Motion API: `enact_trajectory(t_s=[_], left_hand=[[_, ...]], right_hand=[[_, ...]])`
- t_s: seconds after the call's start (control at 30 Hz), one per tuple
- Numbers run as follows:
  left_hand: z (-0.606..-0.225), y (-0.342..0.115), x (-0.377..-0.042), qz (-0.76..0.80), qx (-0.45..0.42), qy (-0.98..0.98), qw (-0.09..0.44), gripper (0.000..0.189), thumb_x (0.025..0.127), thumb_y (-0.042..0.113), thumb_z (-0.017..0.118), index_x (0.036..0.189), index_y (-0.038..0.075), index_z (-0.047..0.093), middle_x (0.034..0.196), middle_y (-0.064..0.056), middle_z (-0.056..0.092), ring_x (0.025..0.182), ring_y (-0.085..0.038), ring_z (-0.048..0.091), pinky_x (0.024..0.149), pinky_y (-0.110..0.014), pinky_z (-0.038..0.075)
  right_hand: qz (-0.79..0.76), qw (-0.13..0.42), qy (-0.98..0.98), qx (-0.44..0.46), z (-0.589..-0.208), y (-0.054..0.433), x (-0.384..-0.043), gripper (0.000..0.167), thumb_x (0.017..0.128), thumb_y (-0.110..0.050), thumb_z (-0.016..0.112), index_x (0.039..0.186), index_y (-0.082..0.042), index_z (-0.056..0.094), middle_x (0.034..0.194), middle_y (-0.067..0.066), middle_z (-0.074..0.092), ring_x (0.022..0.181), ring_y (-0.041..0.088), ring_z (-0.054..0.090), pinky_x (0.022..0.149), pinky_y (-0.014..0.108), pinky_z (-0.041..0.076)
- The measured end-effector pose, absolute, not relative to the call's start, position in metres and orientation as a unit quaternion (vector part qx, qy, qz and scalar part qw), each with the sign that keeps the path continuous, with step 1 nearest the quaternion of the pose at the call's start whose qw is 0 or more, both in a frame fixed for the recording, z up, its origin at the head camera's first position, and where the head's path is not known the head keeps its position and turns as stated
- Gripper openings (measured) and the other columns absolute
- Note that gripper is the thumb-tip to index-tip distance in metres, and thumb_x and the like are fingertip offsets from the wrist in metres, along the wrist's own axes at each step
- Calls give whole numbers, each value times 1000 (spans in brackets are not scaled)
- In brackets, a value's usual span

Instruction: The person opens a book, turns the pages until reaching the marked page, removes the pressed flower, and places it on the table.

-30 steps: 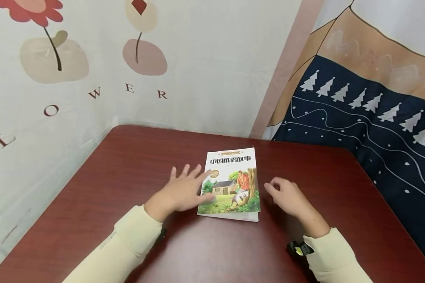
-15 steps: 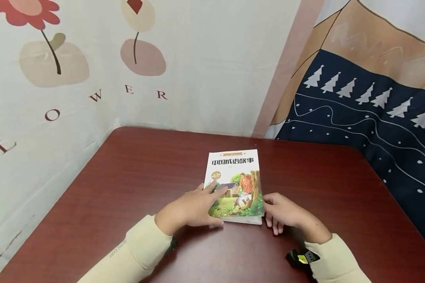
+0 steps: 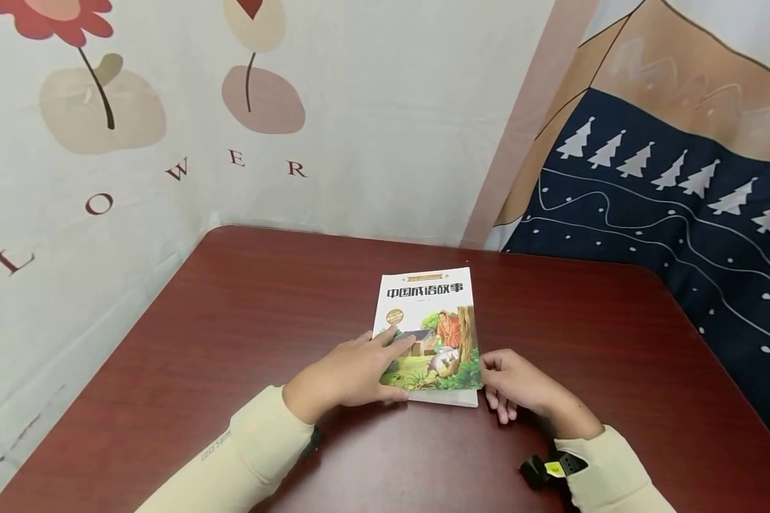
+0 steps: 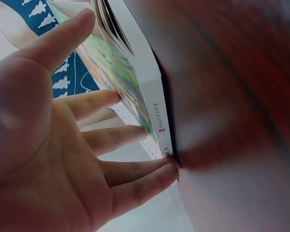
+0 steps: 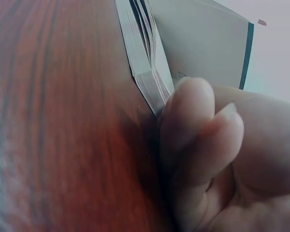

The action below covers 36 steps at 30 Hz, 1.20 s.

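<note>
A thin paperback book lies on the dark red-brown table, its illustrated cover with Chinese characters facing up. My left hand rests at its lower left, fingers spread and fairly straight. In the left wrist view, fingertips touch the cover and others reach the table beside the white spine. At the lower right edge, my right hand pinches the book's cover, fingers curled. The right wrist view shows the cover's pale inner side raised from the pages; the thumb's contact is hidden.
The table has rounded far corners. Behind it hangs a pale curtain with flower prints and letters, and at right a dark blue cloth with white trees. A black strap sits at the right wrist.
My left hand has come down onto the book's lower left side. My right hand has moved in from beside the book to its lower right edge and taken hold there.
</note>
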<state>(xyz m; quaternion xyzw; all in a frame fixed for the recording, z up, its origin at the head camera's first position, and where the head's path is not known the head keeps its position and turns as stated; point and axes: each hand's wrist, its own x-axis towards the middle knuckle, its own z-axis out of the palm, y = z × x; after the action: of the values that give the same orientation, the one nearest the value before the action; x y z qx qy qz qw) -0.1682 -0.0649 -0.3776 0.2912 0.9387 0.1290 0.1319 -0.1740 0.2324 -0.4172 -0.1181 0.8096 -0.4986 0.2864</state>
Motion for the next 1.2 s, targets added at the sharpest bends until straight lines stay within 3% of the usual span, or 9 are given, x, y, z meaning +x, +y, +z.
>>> enact_trajectory(t_s=[0.23, 0.5, 1.2], left_hand=[[-377, -66, -169, 139, 295, 936, 129, 82, 90, 54, 68, 157, 23, 34, 163, -18, 29, 145, -47, 35, 114, -59, 37], [-377, -66, -168, 144, 301, 932, 139, 85, 91, 53, 68, 159, 24, 28, 165, -16, 26, 151, -36, 29, 119, -56, 30], [-376, -65, -169, 136, 295, 933, 157, 83, 92, 54, 66, 160, 29, 26, 167, -14, 19, 144, -55, 30, 114, -63, 34]], right_hand=[[-487, 278, 818, -126, -414, 229, -178, 27, 99, -4, 39, 75, 3, 47, 54, 5, 56, 36, 13, 58, 35, 27, 46], [-476, 277, 825, -128, -417, 230, -177, 26, 99, -3, 38, 75, 3, 48, 54, 5, 57, 37, 13, 58, 35, 28, 46], [-476, 277, 827, -115, -417, 230, -178, 24, 100, -5, 41, 81, 3, 53, 55, 6, 58, 37, 14, 58, 37, 32, 50]])
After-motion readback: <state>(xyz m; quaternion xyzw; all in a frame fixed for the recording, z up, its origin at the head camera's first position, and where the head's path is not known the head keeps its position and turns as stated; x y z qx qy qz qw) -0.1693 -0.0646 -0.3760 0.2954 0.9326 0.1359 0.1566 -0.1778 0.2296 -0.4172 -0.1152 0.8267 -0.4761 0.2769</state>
